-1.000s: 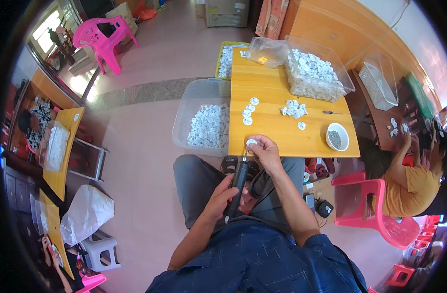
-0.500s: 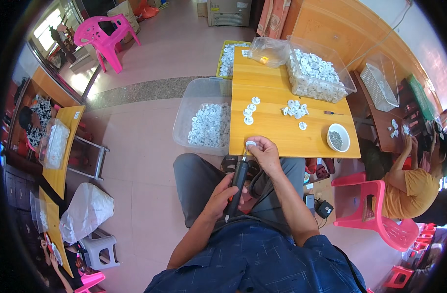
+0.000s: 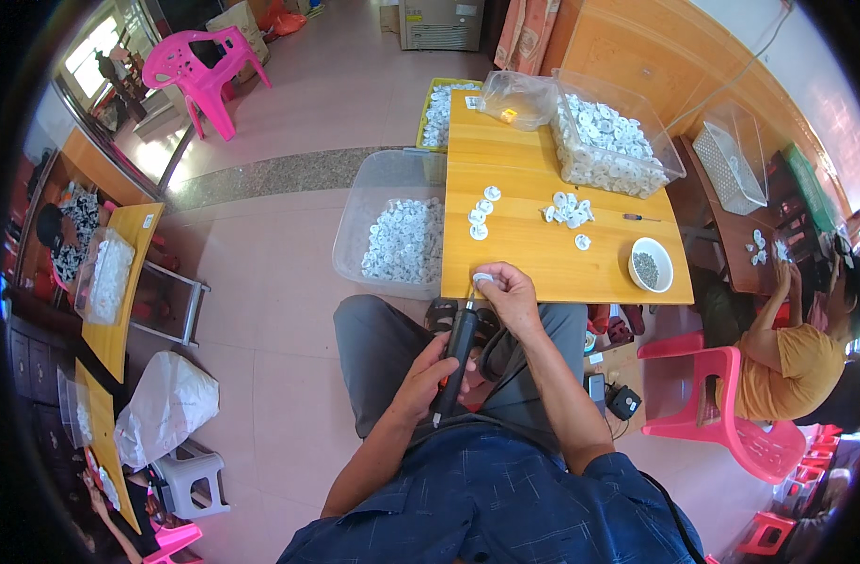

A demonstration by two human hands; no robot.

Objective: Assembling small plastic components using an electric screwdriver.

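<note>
Barely a flicker from either of the wearer's hands since half a second ago; only a co-worker's arm (image 3: 115,523), way out at eight o'clock, has changed its pose. Centre stage, it's the black electric screwdriver (image 3: 461,340), long axis on a steep slant: bit (image 3: 470,296) aimed between twelve and one, blunt tail directed back between six and seven, towards the blue shirt (image 3: 486,498). Left grip (image 3: 422,379) is wrapped firmly around the body; the front stretch clears those fingers on the twelve o'clock side, while a short end pokes out behind at six.

Now across to the right grip (image 3: 511,296), pinching a white disc (image 3: 483,277) between thumb and fingers! That disc sits out at the fingertips, ten o'clock from the knuckles, its narrow outline running roughly nine to three, right by the near edge of the wooden surface (image 3: 533,263). Up comes the bit's tip to it from below; whether it is seated, I can't tell.

Around the right grip: four loose discs (image 3: 479,217) at eleven, a small heap of white parts (image 3: 568,211) at one, and a white bowl (image 3: 667,273) between two and three.
</note>
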